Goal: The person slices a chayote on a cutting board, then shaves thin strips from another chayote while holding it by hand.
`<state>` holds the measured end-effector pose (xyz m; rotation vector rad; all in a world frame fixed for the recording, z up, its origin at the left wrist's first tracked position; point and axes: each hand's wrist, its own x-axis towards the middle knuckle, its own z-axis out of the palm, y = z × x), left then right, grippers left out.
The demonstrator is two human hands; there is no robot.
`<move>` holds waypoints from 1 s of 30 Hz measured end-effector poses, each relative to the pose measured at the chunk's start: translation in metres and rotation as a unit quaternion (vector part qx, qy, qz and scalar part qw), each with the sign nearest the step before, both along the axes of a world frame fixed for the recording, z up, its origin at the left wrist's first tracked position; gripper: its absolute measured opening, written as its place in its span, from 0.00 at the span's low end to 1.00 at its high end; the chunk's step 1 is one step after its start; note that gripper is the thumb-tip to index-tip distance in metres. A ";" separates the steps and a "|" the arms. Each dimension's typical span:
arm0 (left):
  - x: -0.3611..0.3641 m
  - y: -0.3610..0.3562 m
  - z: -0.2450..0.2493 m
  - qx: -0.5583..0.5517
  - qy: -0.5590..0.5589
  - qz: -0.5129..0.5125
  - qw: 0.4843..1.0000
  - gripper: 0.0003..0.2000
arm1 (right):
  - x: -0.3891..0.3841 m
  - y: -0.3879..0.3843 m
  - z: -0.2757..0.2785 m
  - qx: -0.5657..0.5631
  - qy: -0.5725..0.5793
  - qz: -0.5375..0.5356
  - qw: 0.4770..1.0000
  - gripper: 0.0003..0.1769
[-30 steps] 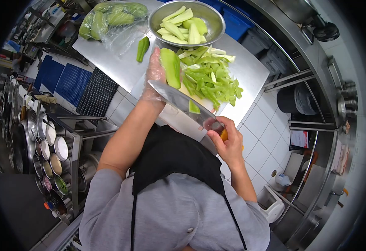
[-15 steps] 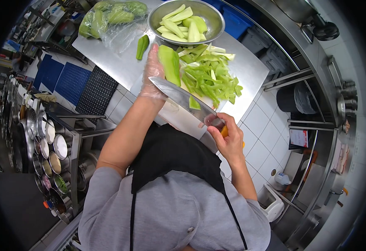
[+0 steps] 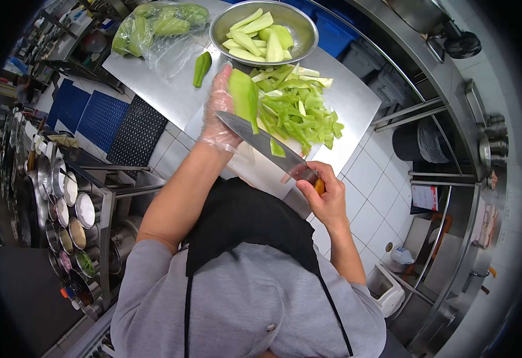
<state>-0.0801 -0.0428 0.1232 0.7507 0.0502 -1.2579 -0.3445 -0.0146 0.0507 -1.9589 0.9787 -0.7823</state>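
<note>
My left hand (image 3: pixel 217 113), in a clear plastic glove, is closed around a pale green gourd-like vegetable (image 3: pixel 244 98), partly peeled and held up above the table. A strip of skin hangs at its lower end, beside the blade. My right hand (image 3: pixel 326 197) is bare and grips the yellow handle of a wide kitchen knife (image 3: pixel 252 136). Its blade slants up to the left, its tip in front of my left wrist. A green scrap of peel (image 3: pixel 277 148) clings to the blade. Right of the vegetable lies a heap of green peelings (image 3: pixel 301 110), partly over a pale cutting board (image 3: pixel 255 164).
A steel bowl (image 3: pixel 311 42) of pale green pieces stands at the table's far side. Left of it lies a clear bag (image 3: pixel 165 27) of whole green vegetables, and a loose green piece (image 3: pixel 202 69) on the steel table (image 3: pixel 135 71). Several seasoning pots (image 3: pixel 85 210) stand at left.
The knife tip has shifted slightly right, and a strip of skin now hangs from the vegetable's lower end. Both hands keep their holds.
</note>
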 end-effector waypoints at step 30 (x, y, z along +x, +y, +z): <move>-0.008 0.012 -0.074 0.014 0.012 -0.039 0.999 0.18 | 0.032 -0.038 -0.006 0.136 0.022 -0.091 0.986 0.20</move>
